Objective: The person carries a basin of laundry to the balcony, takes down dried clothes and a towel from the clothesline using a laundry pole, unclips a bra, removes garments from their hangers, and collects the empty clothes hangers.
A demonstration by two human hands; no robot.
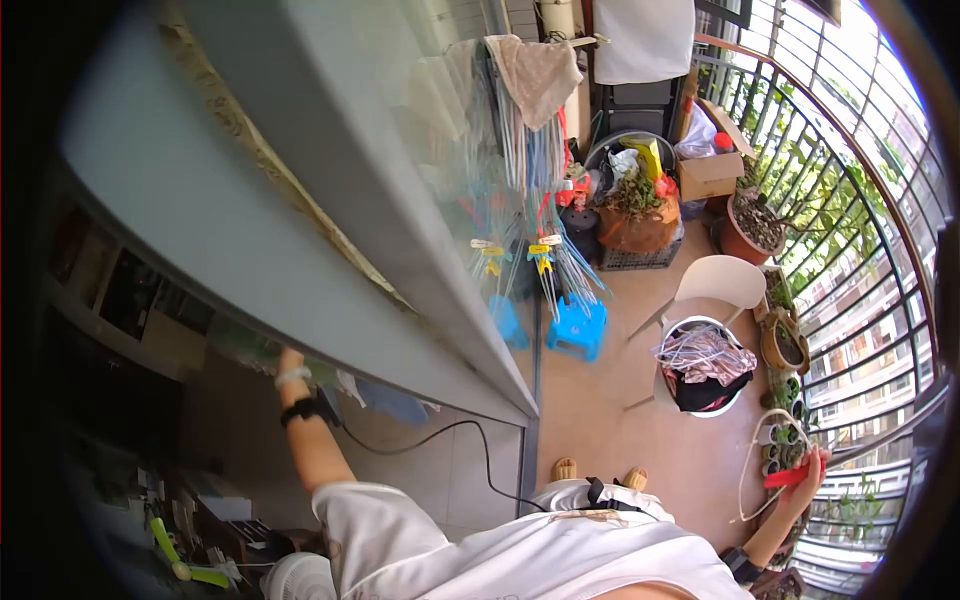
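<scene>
1. The right hand [808, 476], at the right by the railing [903, 240], has its fingers bent and pinches a red piece [784, 478].
2. The red piece lies at the fingers, sticking out of them toward the view's left.
3. A thin pale loop [778, 412] curves beside the hand, passing above and to the left of the red piece; I cannot tell whether the fingers grip it too.
4. The left hand [290, 357] is well apart, across the body, mostly hidden at the edge of the grey panel [250, 230]. I cannot tell how its fingers stand or whether they hold anything. A black band [300, 411] circles that wrist, with a cable [480, 428] running from near it toward the waist.
5. Left of the right hand and farther forward, a white basin [715, 413] of clothes [708, 362] sits on a chair [718, 282].
6. Pots, one of them brown [785, 345], line the railing side.
7. Beyond the chair, to the left, hangers [570, 262] hang above a blue stool [577, 330].
</scene>
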